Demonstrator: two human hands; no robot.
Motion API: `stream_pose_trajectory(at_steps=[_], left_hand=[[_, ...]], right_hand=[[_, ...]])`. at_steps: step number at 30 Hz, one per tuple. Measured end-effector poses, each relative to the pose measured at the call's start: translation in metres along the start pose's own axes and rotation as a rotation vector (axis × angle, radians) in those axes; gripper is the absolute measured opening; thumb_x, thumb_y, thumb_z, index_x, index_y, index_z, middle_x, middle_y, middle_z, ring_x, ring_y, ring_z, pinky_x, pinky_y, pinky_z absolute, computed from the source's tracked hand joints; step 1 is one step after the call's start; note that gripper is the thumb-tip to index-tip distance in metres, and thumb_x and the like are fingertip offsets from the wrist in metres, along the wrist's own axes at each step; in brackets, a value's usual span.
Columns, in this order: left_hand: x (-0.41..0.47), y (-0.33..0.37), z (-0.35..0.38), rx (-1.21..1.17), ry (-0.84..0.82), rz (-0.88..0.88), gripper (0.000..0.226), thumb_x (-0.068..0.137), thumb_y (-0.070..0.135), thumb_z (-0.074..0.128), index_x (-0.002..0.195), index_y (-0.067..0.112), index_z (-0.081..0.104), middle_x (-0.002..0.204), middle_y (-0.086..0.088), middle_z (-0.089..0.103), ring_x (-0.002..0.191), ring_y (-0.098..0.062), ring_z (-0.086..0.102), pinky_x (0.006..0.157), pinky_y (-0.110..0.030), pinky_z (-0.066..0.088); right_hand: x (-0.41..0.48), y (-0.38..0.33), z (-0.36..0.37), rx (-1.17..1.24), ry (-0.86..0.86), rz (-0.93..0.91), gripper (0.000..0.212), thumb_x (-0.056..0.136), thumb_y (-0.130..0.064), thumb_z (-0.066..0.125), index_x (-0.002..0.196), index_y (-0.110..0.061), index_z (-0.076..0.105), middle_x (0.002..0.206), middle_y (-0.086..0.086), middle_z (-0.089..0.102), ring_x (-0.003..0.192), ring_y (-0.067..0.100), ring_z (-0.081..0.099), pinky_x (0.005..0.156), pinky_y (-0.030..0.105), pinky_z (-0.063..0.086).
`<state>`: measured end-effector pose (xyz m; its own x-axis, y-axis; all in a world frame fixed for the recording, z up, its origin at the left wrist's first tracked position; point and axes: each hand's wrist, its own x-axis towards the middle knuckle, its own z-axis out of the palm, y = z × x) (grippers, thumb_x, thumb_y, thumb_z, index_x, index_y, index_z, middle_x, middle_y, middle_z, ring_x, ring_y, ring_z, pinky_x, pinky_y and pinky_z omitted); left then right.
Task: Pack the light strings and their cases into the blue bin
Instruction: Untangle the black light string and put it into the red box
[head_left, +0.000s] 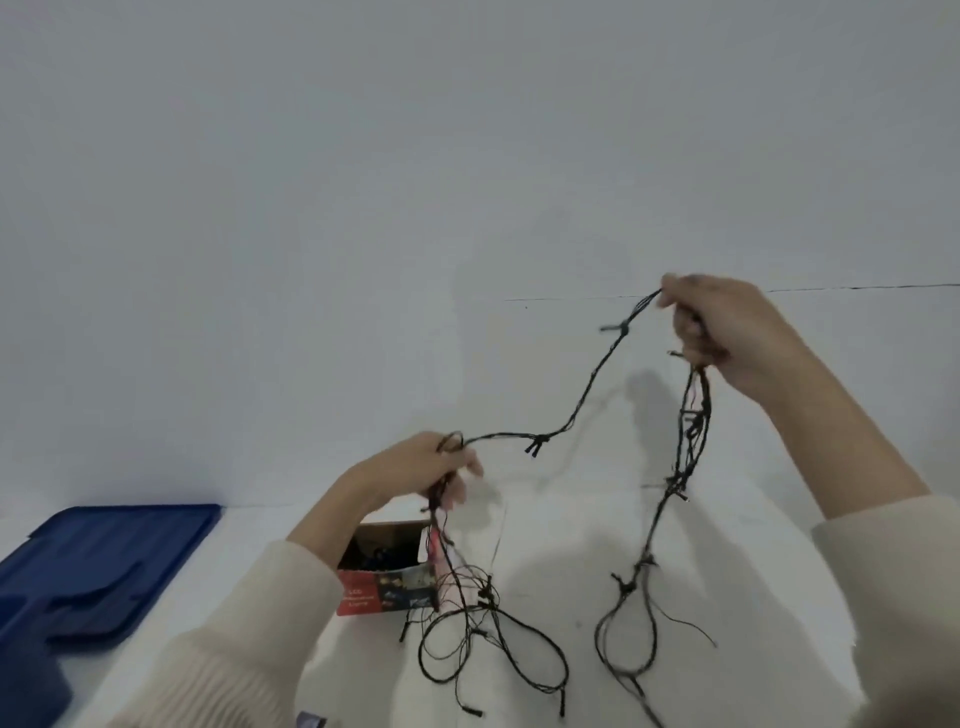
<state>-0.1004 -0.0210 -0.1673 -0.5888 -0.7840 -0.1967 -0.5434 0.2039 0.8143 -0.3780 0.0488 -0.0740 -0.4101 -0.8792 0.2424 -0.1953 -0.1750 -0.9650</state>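
Head view: right hand (727, 332) is closed around gathered loops of the light string (587, 384), raised above the white table (571, 519). Left hand (436, 467) pinches the same string lower down, above the open case (384, 566). Loose coils hang to the table right of the case. The wire appears light, limp and tangle-prone; grip bundled strands, not bulbs. Blue bin lid (93, 571) lies well left of the case.
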Motion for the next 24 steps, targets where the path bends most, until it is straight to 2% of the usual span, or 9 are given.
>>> stream_pose_trajectory(at_steps=[3,6,10,13,17,19,21,23,24], left_hand=[[-0.004,0.046,0.002,-0.176,0.045,0.169,0.022,0.101,0.026,0.039,0.100,0.012,0.056,0.062,-0.004,0.057,0.041,-0.010,0.043,0.057,-0.028,0.051],[-0.011,0.085,0.003,-0.203,0.025,0.297,0.021,0.100,0.028,0.039,0.094,0.015,0.054,0.059,-0.002,0.051,0.037,-0.009,0.032,0.051,-0.026,0.047],[-0.016,0.105,0.004,-0.125,-0.015,0.329,0.026,0.099,0.032,0.041,0.087,0.013,0.054,0.059,-0.001,0.049,0.040,-0.010,0.031,0.052,-0.024,0.046],[-0.017,0.096,0.001,-0.245,0.015,0.274,0.031,0.100,0.035,0.039,0.089,0.013,0.058,0.061,-0.002,0.057,0.046,-0.013,0.046,0.058,-0.027,0.052],[-0.013,0.060,-0.002,-0.521,0.062,0.148,0.030,0.101,0.028,0.038,0.095,0.009,0.061,0.087,-0.012,0.071,0.079,-0.021,0.068,0.070,-0.032,0.057],[-0.010,0.032,-0.001,-0.393,0.128,0.021,0.029,0.101,0.023,0.038,0.093,0.008,0.062,0.088,-0.009,0.069,0.076,-0.020,0.066,0.069,-0.031,0.055],[-0.010,0.004,-0.001,-0.059,0.154,-0.151,0.022,0.098,0.017,0.044,0.092,0.008,0.062,0.084,-0.007,0.066,0.069,-0.016,0.062,0.065,-0.026,0.052],[-0.012,-0.014,-0.001,0.382,0.142,-0.238,0.018,0.091,0.012,0.055,0.107,0.008,0.061,0.098,-0.006,0.064,0.084,-0.017,0.061,0.071,-0.023,0.047],[-0.011,-0.016,0.000,0.505,0.164,-0.193,0.032,0.087,0.012,0.061,0.118,0.011,0.057,0.111,-0.005,0.061,0.098,-0.017,0.058,0.078,-0.022,0.043]], right_hand=[[-0.018,0.006,0.020,-0.451,-0.095,-0.003,0.020,0.087,-0.040,0.061,0.095,-0.021,0.060,0.067,-0.002,0.052,0.049,0.005,0.049,0.047,0.021,0.033],[-0.037,0.007,0.040,-0.377,-0.187,-0.024,0.035,0.084,-0.049,0.060,0.114,-0.030,0.054,0.074,-0.003,0.054,0.060,0.009,0.052,0.049,0.022,0.033],[-0.050,0.012,0.054,-0.103,-0.518,0.045,0.036,0.088,-0.044,0.057,0.093,-0.009,0.064,0.056,-0.003,0.029,0.046,0.010,0.024,0.041,0.020,0.019],[-0.047,0.012,0.048,-0.101,-0.446,0.072,0.030,0.088,-0.037,0.061,0.071,-0.012,0.060,0.051,-0.002,0.025,0.043,0.012,0.019,0.040,0.020,0.018],[-0.043,0.004,0.038,0.015,-0.335,0.046,0.032,0.090,-0.031,0.059,0.064,-0.014,0.052,0.045,-0.004,0.027,0.040,0.011,0.018,0.039,0.019,0.017],[-0.041,-0.002,0.032,0.134,-0.258,0.021,0.031,0.092,-0.029,0.057,0.065,-0.013,0.050,0.043,-0.005,0.027,0.039,0.009,0.018,0.039,0.019,0.014],[-0.039,-0.010,0.026,0.180,-0.200,-0.007,0.031,0.092,-0.028,0.056,0.065,-0.013,0.051,0.042,-0.006,0.027,0.041,0.010,0.017,0.040,0.020,0.014],[-0.040,-0.016,0.022,0.114,-0.206,-0.045,0.030,0.092,-0.030,0.056,0.067,-0.013,0.056,0.044,-0.005,0.027,0.044,0.012,0.018,0.040,0.019,0.017],[-0.041,-0.017,0.021,0.040,-0.240,-0.068,0.028,0.092,-0.030,0.056,0.070,-0.013,0.060,0.045,-0.005,0.027,0.044,0.012,0.018,0.041,0.020,0.018]])
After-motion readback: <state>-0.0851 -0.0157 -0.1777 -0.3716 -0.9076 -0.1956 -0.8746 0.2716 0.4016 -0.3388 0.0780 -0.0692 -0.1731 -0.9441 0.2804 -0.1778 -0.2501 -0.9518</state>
